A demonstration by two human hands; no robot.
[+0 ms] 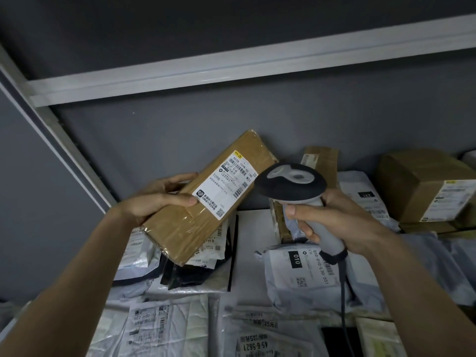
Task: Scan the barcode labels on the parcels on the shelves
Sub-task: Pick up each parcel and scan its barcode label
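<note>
Fingers [180, 199] of left hand [154, 199] clamped on cardboard parcel [206, 197].
Right hand [334, 222] gripped scanner [293, 186] just beside parcel's barcode label [226, 184], above shelf [249, 253].

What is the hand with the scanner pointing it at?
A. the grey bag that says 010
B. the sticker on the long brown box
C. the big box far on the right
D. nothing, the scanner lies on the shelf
B: the right hand holds the scanner with its head right beside the white label on the long brown box, which the left hand holds up.
</note>
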